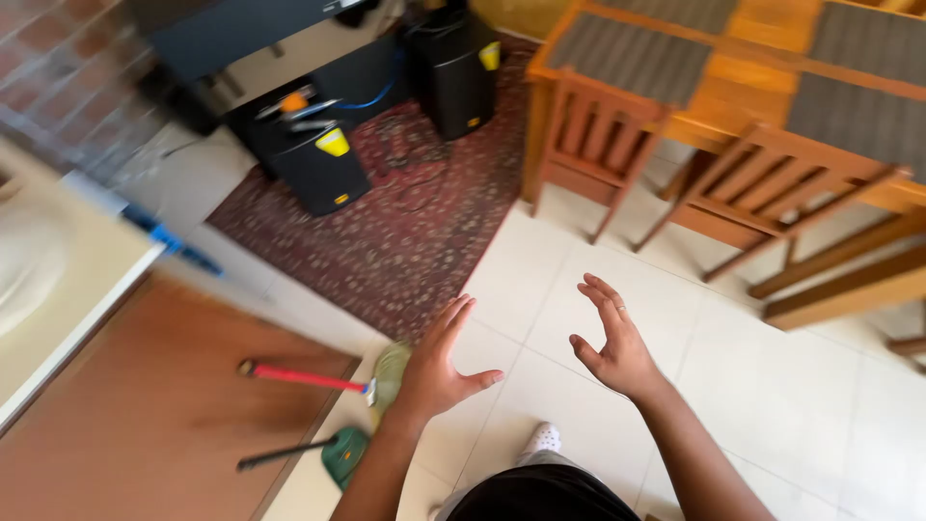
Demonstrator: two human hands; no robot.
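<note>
My left hand [439, 365] is raised over the white tiled floor with fingers spread and nothing in it. My right hand [611, 338] is beside it, palm facing left, fingers apart and empty, with a ring on one finger. Just left of my left hand lies a broom [318, 380] with a red handle and pale green bristles on the floor. Below it lies a green dustpan [342, 455] with a dark handle. My foot in a white sock [542, 440] shows under my hands.
A patterned dark red rug [415, 212] lies ahead with two black speakers [313, 159] on it. A wooden table [733, 77] with grey mats and wooden chairs [598, 145] stands at the right. A brown door or panel [145, 415] and a pale counter [58, 280] are at the left.
</note>
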